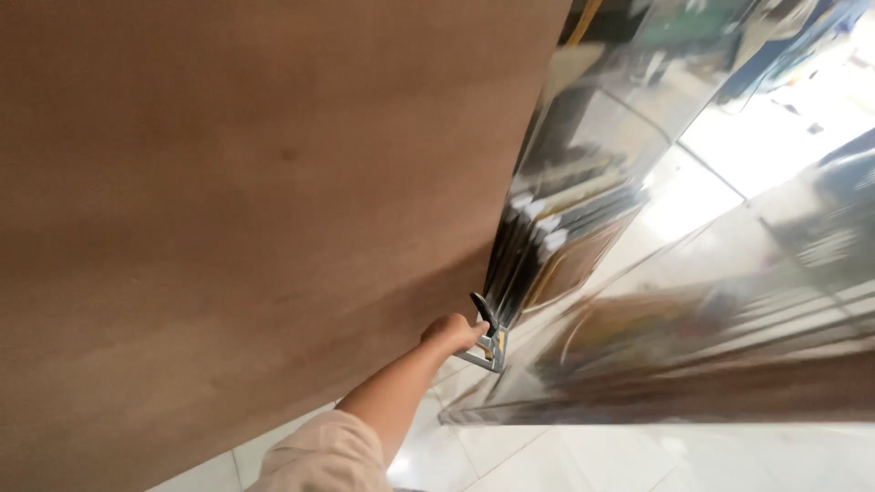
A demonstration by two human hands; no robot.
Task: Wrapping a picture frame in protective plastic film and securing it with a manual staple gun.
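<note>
While the head camera is looking steeply down, one hand [453, 333] is reaching out from a pale sleeve [321, 456] at about six o'clock and is closing around a metal handle [488, 344] near the middle of the frame; which arm it belongs to is hard to tell, though it is reading as the right. Its fingers are wrapping the handle's dark grip, so the hold is clamped on that handle, with the bright metal bracket showing just beyond the knuckles at three o'clock of the hand. No other hand is showing. A big brown board [237, 200] is filling the frame from nine to twelve o'clock, its lower edge running down to touch the handle. As a judgement, the board is looking stiff, broad and heavy, awkward to swing, and best taken at that corner fitting. Shiny metal panels [656, 273], blurred by motion, are spreading from one to four o'clock, just beside the handle, over a pale tiled floor [565, 456]
</note>
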